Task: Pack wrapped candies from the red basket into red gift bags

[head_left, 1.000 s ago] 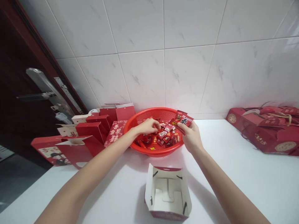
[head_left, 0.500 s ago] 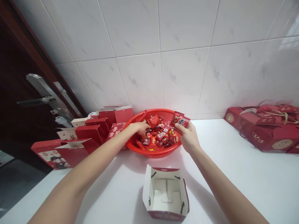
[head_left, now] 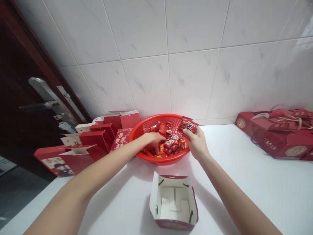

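Note:
My left hand (head_left: 156, 140) is inside the red plastic basket (head_left: 168, 161), among small red-wrapped candies (head_left: 171, 143). Its thumb and fingers are apart and reach into the sweets, with the fingertips partly hidden. At the basket's right rim, my right hand (head_left: 197, 143) is closed on red snack packets (head_left: 190, 126), one printed with a large dark character. In front of the basket stands an open-topped gift box (head_left: 174, 205) with a white inside and a dark red outside; nothing lies in it.
Several red and white paper boxes (head_left: 90, 143) stand left of the basket. Closed red gift boxes (head_left: 281, 138) with cord sit at the right. A tiled wall (head_left: 195, 81) rises behind the white table (head_left: 117, 209). A dark door with a metal handle (head_left: 46, 104) is at the left.
My left hand has shifted right and slightly toward me within the basket, and candies around it have moved. My right hand stays nearly still, holding the packets.

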{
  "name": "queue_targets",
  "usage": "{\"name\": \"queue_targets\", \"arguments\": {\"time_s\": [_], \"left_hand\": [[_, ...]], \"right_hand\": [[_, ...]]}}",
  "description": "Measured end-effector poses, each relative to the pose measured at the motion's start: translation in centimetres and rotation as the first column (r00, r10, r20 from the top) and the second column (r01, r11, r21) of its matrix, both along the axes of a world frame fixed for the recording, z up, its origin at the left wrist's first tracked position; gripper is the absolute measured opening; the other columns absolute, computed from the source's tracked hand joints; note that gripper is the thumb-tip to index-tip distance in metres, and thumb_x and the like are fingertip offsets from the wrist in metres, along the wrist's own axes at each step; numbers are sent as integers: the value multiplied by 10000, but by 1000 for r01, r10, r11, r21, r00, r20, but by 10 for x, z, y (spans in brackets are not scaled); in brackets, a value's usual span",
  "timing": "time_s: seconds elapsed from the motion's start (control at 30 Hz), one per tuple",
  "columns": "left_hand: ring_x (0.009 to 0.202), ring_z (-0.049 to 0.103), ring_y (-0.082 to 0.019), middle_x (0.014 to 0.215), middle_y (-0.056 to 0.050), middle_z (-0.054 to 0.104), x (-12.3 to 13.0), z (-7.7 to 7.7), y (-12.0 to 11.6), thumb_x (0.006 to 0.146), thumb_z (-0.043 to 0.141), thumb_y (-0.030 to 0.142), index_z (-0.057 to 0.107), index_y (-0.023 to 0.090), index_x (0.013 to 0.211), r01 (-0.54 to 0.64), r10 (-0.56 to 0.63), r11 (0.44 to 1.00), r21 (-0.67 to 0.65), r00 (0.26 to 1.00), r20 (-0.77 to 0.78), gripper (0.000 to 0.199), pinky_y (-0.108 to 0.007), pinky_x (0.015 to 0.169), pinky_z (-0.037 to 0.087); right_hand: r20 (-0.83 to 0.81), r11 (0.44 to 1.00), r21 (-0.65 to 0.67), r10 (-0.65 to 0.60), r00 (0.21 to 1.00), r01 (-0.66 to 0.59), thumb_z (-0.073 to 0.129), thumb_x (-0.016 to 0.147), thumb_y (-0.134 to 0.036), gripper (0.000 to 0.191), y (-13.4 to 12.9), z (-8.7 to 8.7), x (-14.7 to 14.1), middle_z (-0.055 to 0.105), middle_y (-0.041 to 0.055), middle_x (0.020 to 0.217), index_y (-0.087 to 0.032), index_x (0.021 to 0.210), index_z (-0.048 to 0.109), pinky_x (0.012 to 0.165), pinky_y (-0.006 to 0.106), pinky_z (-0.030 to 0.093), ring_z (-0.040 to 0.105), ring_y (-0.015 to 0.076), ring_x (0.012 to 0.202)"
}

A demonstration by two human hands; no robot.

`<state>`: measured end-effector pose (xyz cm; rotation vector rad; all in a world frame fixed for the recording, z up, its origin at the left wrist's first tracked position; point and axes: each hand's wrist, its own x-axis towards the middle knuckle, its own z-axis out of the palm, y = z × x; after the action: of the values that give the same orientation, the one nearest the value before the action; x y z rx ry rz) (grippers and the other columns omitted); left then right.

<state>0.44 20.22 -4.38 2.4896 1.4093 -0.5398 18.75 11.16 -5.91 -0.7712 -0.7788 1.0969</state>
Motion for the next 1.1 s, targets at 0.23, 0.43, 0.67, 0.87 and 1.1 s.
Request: {"name": "queue_targets", "arguments": {"time_s": [0.23, 0.43, 0.67, 0.87, 1.1], "left_hand": [[680, 623, -222, 712, -23, 695, 31, -5, -17, 653, 719, 147, 770, 202, 868, 197, -195, 980, -4, 976, 98, 228, -294, 684, 459], [567, 491, -139, 562, 52, 556, 22, -6, -8, 653, 657, 140, 707, 180, 742, 121, -34, 980, -161, 887, 460, 110, -246, 568, 367], [632, 547, -131, 668, 33, 603, 14, 3, 3, 625, 622, 150, 731, 191, 931, -63, 373, 913, -404, 535, 758, 328, -227, 593, 437], [648, 508, -127, 730, 17, 577, 11, 5, 5, 579, 553, 130, 746, 215, 960, -115, 524, 847, -518, 341, 781, 436, -214, 556, 473], [670, 510, -137, 796, -12, 645, 13, 7, 3, 616, 538, 190, 762, 185, 873, -108, 514, 851, -513, 364, 776, 341, -225, 555, 456]], "right_hand": [[0, 1000, 3, 9, 1000, -9, 755, 612, -265, 305, 0, 0, 0, 736, 48, 969, -202, 880, 624, 924, 474, 535, 688, 267, 949], [-9, 1000, 14, 27, 1000, -27, 750, 634, -259, 325, 1, -2, 1, 731, 30, 926, -212, 929, 623, 855, 428, 552, 688, 235, 878], [-24, 999, -8, 35, 999, -35, 738, 642, -247, 310, -1, 2, 0, 722, 12, 846, -215, 917, 598, 773, 406, 561, 679, 213, 762], [-36, 999, -26, 33, 999, -34, 738, 621, -245, 346, -2, 4, -1, 728, 21, 907, -219, 940, 607, 828, 419, 558, 688, 225, 826], [-31, 999, -16, 42, 999, -42, 741, 623, -249, 343, -2, 2, 0, 728, 20, 892, -221, 939, 611, 838, 435, 559, 686, 228, 822]]}}
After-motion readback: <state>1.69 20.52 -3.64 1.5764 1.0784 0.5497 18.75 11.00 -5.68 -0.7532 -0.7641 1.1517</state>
